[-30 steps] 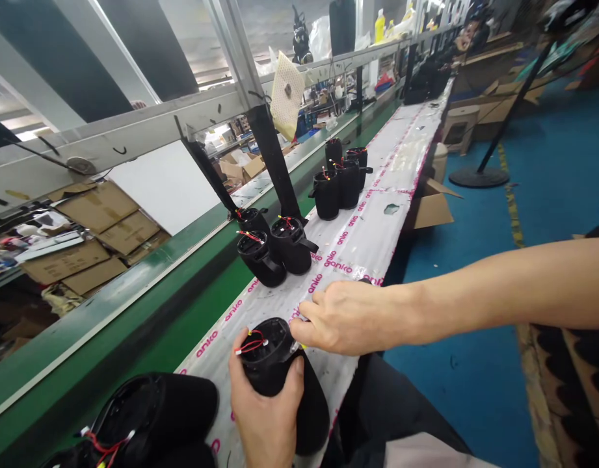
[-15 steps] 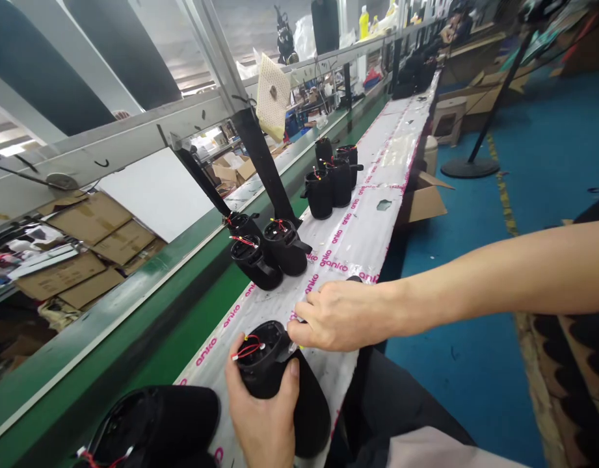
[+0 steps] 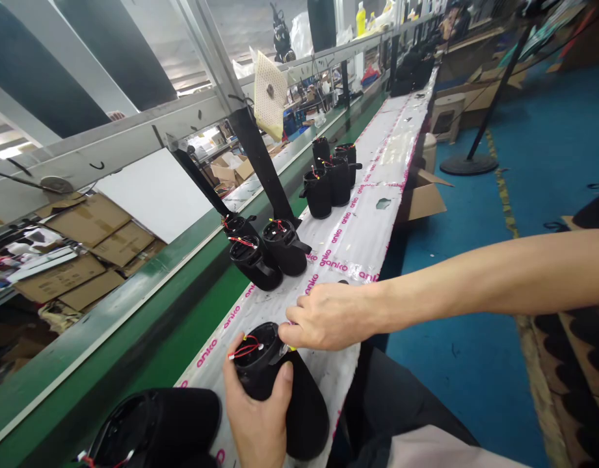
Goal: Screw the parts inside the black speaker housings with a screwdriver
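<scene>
My left hand [image 3: 257, 413] is wrapped round a black cylindrical housing [image 3: 257, 383] with an open top, thumb on the near side. Red wires [image 3: 248, 350] with small white plugs stick out of its opening. My right hand [image 3: 323, 315] is closed at the right side of the rim, its fingertips pinching something hidden. A dark tip shows behind the fist, and a bit of clear and yellow material lies under the fingers. Right beside the held housing, a second black cylinder [image 3: 306, 416] touches it.
Black housings with wires [image 3: 284, 247] stand farther along the anko-printed bench cover [image 3: 338, 263], with more [image 3: 317, 195] beyond. Another housing [image 3: 182, 416] lies at the near left. A green conveyor [image 3: 192, 305] runs alongside; a cardboard box [image 3: 426, 198] sits beside the bench.
My right hand has shifted slightly left, closer over the rim of the held housing. My left hand keeps its hold, moving very little.
</scene>
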Motion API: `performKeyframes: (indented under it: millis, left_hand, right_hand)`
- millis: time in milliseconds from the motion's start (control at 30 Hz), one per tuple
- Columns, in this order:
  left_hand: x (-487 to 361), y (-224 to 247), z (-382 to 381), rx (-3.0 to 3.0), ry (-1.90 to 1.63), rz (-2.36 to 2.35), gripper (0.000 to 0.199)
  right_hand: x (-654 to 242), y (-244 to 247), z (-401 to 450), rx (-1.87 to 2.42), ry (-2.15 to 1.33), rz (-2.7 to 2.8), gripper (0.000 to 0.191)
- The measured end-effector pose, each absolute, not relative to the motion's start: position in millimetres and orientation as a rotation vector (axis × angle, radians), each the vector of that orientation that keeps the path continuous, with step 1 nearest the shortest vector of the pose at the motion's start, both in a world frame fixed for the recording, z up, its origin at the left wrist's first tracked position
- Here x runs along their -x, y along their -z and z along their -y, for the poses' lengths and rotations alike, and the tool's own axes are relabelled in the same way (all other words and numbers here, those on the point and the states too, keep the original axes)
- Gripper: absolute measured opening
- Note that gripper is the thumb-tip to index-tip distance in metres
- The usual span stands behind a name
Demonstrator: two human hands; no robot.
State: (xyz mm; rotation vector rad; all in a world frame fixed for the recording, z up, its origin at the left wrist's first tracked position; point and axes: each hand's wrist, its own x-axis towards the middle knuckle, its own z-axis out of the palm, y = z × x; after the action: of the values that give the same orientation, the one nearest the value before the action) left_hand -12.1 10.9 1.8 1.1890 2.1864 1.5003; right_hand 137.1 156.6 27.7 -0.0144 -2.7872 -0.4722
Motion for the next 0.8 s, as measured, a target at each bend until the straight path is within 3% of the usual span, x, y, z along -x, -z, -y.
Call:
performKeyframes:
  millis: [233, 533, 800]
  left_hand:
    - [28.9, 10.2, -9.0, -1.059, -1.563, -1.994, 0.08]
    - [8.4, 3.6, -11.2, -1.142, -1.541, -2.131, 0.084]
    - [5.2, 2.5, -12.2, -1.174, -1.543, -2.127, 0.073]
  right_hand:
    - [-129.3, -23.4, -166.3, 0.045, 0.118, 2.713, 0.027]
    - [-145.4, -39.1, -153.8, 0.036, 0.413, 2.803, 0.007]
    - [-150.3, -38.8, -150.4, 0.005, 0.539, 2.726, 0.009]
